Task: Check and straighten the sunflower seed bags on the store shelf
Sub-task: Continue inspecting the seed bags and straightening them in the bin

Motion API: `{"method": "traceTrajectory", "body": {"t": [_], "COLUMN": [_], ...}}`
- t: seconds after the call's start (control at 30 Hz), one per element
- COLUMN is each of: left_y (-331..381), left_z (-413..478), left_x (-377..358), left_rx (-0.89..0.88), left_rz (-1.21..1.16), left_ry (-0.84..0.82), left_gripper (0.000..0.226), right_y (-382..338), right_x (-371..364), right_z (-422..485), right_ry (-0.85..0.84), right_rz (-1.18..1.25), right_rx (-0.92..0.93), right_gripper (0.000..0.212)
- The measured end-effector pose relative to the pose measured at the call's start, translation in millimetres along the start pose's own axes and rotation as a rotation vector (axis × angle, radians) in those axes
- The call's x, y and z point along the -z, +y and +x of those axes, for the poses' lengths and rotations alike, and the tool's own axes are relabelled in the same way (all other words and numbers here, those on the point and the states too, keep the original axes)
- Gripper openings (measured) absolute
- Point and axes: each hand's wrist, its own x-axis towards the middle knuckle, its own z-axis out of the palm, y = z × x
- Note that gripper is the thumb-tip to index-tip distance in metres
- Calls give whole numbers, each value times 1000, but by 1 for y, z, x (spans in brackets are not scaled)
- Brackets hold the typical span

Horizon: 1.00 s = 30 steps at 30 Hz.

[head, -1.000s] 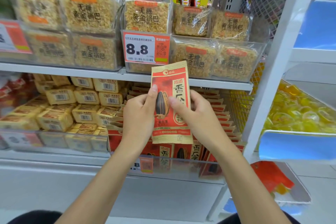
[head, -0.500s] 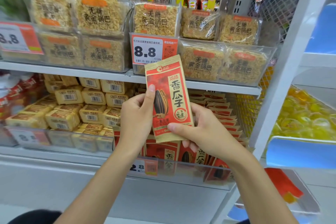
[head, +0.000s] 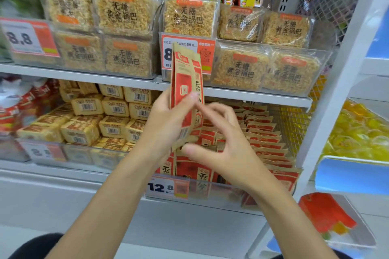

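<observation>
A red and tan sunflower seed bag (head: pixel 185 82) stands upright in front of the shelf, turned almost edge-on with its back panel toward me. My left hand (head: pixel 166 124) grips it along its left edge, thumb across the back. My right hand (head: pixel 219 143) hovers just right of the bag's lower part, fingers spread and loosely curved, thumb near the bottom corner; I cannot tell whether it touches. Below and behind, rows of the same seed bags (head: pixel 263 132) fill a clear-fronted bin on the lower shelf.
Yellow boxed snacks (head: pixel 101 120) fill the bin to the left. Rice-crisp packs (head: pixel 242 69) and a price tag (head: pixel 202 52) sit on the upper shelf (head: pixel 84 74). A white upright post (head: pixel 336 90) borders the right, with yellow candies (head: pixel 357 130) beyond. A 12.8 tag (head: pixel 166 187) hangs below.
The bag has been turned from front-facing to nearly edge-on, back side toward me. My right hand has let go of its lower right edge and opened beside it.
</observation>
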Motion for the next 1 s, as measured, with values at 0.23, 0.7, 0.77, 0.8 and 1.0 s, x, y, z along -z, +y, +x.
{"method": "traceTrajectory", "body": {"t": [0.23,0.7,0.77,0.8,1.0], "left_y": [-11,-16,-15,-14,-13], "left_z": [0,0,-1,-1,-4], "left_x": [5,4,5,5,5], "left_rx": [71,124,141,142,389], "left_rz": [-44,88,83,86,-160], "left_ry": [-86,-268,-275,-281,-425], "left_gripper": [24,35,32,30,51], "right_y": [6,15,14,14,15], "right_x": [4,16,17,18,25], "right_z": [11,12,13,13,14], "right_ry": [144,279,269,270,310], "right_rz": [406,505,520,548,760], "right_rx": [-204,-235,-234,-236,-207], "right_gripper": [45,9,10,12,19]}}
